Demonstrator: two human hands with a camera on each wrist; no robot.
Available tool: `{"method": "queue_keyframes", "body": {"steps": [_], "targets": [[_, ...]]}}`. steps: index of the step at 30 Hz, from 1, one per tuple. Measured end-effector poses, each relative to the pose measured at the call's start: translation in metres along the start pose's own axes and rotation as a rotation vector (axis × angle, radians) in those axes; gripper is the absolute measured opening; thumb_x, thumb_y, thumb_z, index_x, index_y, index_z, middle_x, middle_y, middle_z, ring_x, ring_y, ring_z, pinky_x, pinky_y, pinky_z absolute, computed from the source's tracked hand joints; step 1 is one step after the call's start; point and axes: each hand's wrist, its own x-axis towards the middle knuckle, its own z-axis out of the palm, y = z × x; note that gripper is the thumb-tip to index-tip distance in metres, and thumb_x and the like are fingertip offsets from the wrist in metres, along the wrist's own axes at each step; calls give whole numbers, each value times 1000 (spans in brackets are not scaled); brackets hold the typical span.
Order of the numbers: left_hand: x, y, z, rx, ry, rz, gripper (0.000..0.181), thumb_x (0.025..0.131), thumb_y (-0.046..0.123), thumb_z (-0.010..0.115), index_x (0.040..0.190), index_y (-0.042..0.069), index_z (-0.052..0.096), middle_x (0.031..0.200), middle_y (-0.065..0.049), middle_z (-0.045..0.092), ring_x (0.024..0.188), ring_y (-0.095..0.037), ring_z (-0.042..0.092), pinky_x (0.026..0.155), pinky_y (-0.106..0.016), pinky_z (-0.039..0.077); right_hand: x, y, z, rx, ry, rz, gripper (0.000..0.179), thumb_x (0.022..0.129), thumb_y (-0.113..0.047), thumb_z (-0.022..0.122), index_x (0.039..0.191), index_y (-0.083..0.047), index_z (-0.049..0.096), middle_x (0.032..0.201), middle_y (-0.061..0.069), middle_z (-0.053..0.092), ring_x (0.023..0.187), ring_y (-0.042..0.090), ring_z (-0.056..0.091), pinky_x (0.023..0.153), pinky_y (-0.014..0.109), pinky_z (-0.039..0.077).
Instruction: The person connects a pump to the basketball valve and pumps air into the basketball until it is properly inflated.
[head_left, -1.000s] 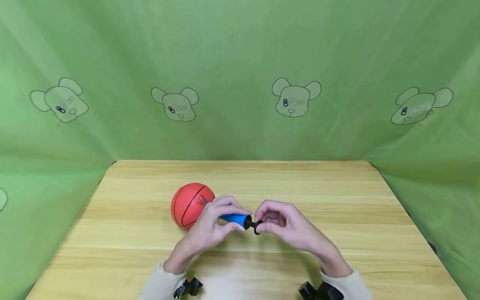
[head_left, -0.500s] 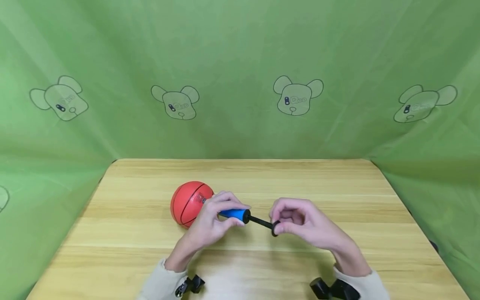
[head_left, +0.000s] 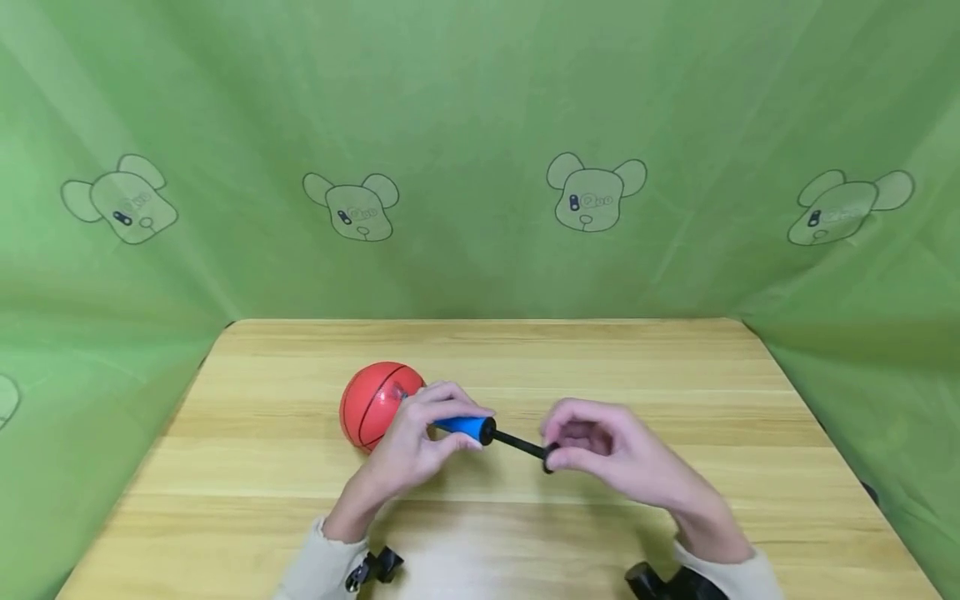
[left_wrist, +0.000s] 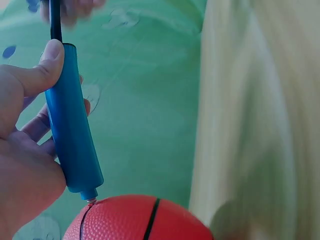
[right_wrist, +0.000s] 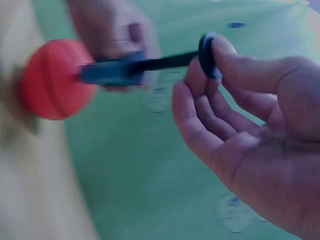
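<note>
My left hand [head_left: 416, 437] grips the blue barrel of a hand pump [left_wrist: 72, 120], thumb near its top end. In the left wrist view, the pump's metal tip meets the top of a small red basketball [left_wrist: 135, 217]. Between thumb and fingers, my right hand [head_left: 622, 454] pinches the black handle [right_wrist: 206, 55] at the end of the pump's rod. A long stretch of black rod [head_left: 519, 444] shows between barrel and handle. The basketball rests on the table left of the hands, its right side partly hidden behind my left hand in the head view.
The wooden table [head_left: 262, 517] spreads under both arms. A green cloth [head_left: 480, 100] printed with bear heads hangs behind and at both sides. Black camera mounts [head_left: 375, 569] sit on both wrists.
My right hand has moved to the right with the handle, drawing the rod out of the barrel, then stayed nearly still. The left hand and the ball have shifted slightly left.
</note>
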Motion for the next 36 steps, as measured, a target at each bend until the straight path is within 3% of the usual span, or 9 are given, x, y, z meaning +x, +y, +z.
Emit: {"method": "queue_keyframes", "body": {"steps": [4,6,17,25,31,36], "targets": [[1,1,-7,-11,23,-15,30,84,10,85,113,14,79,104,6,67,99,-15,60,82,-31,51,-12,-16,-14,52,-24,-109,32,87,24,62,104,-3,63,104,13,63,88,19,65,75,31,58],[3,2,-6,-16,23,-7,29,85,11,84,114,13,79,105,4,68,99,-16,60,81,-31,52,-13,-16,-16,88,-25,-121,32,86,26,60,104,-1,62,105,13,63,89,19,65,76,31,58],[13,11,18,-1,-37,46,26,86,16,83,112,10,79,102,5,69,101,-11,57,85,-29,48,6,28,-1,118,49,59,20,90,13,67,102,-2,65,101,13,66,91,19,71,79,33,59],[10,10,25,5,-14,3,26,85,16,85,111,15,79,102,8,68,101,-10,58,86,-30,46,8,37,-1,122,47,113,14,94,6,67,106,0,63,106,17,66,101,24,72,85,34,58],[10,7,24,89,-72,-61,36,88,22,83,123,17,75,115,8,67,112,-9,56,96,-37,46,7,39,-7,102,26,142,12,98,4,63,109,1,62,114,24,63,109,26,69,89,34,57],[4,-3,-1,301,-67,-66,56,83,33,87,134,19,69,133,1,62,125,-18,52,106,-46,40,8,47,-9,203,-17,185,6,104,3,53,109,1,56,134,31,54,110,38,67,90,45,57]]}}
